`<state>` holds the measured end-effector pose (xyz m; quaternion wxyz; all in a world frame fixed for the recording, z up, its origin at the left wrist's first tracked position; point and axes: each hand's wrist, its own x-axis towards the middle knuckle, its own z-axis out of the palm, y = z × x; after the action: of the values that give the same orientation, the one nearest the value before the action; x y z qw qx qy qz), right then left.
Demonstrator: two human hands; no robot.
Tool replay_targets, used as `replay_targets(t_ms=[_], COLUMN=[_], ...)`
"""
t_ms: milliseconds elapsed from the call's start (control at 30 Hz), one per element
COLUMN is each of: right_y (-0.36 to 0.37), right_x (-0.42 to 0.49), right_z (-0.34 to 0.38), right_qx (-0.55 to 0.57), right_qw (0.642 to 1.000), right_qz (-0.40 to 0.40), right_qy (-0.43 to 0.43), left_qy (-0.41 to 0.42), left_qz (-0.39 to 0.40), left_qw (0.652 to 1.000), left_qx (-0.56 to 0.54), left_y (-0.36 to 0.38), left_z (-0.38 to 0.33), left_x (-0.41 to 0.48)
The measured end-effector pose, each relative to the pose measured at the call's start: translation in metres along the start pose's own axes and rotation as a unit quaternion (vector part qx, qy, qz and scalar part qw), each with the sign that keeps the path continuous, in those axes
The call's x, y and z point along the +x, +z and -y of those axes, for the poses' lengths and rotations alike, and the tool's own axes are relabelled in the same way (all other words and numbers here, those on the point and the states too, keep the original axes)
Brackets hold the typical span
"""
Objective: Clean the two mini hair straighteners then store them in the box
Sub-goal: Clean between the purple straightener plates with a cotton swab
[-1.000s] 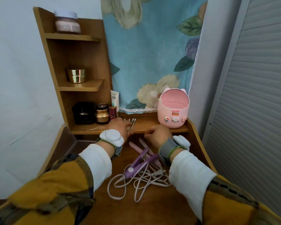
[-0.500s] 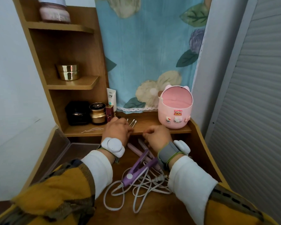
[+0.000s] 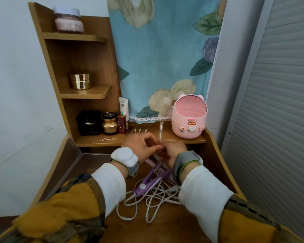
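At centre left of the frame an open clear plastic box [image 3: 72,155] sits beside the tabletop [image 3: 165,228]; its contents cannot be told. The pink desktop bin [image 3: 189,130] on the low shelf [image 3: 102,140] shows its pink inside and carries a "TOY STORY" sticker above Hello Kitty figures. The pink jar [image 3: 68,23] at upper left faintly reads "PEACH"; the print on the white tube [image 3: 124,106] is too small to read. At centre the left hand [image 3: 139,148] and right hand [image 3: 174,151] meet with fingers curled, pinching a thin clear strip [image 3: 160,131] that stands upright. Just below them lie the purple mini hair straightener [image 3: 153,179] and, half hidden, the pink mini hair straightener [image 3: 150,162], among tangled white cords [image 3: 147,202]
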<state>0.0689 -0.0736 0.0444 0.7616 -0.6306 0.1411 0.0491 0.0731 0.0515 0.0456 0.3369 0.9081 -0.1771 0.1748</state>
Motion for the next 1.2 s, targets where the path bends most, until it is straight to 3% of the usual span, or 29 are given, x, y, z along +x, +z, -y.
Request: replay_targets(t_ms=[100,233,333,700,933,1033,1200], right_y=[-0.005,-0.007,-0.01,-0.015,-0.02,-0.021,-0.026], right_x=[-0.012,-0.028,-0.035,-0.048,-0.056,-0.062,-0.06], right_z=[0.001,-0.004,-0.007,-0.001,-0.001,0.001,0.01], right_qx=[0.002,-0.007,-0.022,-0.028,-0.018,-0.06,-0.177], right_qw=[0.999,0.995,0.993,0.991,0.99,0.987,0.972], right_qz=[0.036,0.091,0.106,0.045,0.079,0.114,0.117], right_qy=[-0.015,-0.04,-0.048,-0.125,-0.116,-0.094,-0.102], left_qy=[-0.146,-0.203,-0.203,-0.209,-0.226,-0.244,-0.257], left_qz=[-0.079,-0.054,-0.049,-0.003,-0.007,-0.06,-0.032], left_qw=[0.958,0.912,0.909,0.899,0.898,0.878,0.869], left_qx=[-0.235,-0.352,-0.36,-0.385,-0.377,-0.407,-0.422], left_y=[-0.004,-0.008,-0.009,0.001,-0.011,-0.024,-0.024], left_z=[-0.006,-0.017,-0.023,-0.038,-0.043,-0.045,-0.045], left_x=[0.005,0.006,0.002,-0.015,-0.012,-0.001,-0.01])
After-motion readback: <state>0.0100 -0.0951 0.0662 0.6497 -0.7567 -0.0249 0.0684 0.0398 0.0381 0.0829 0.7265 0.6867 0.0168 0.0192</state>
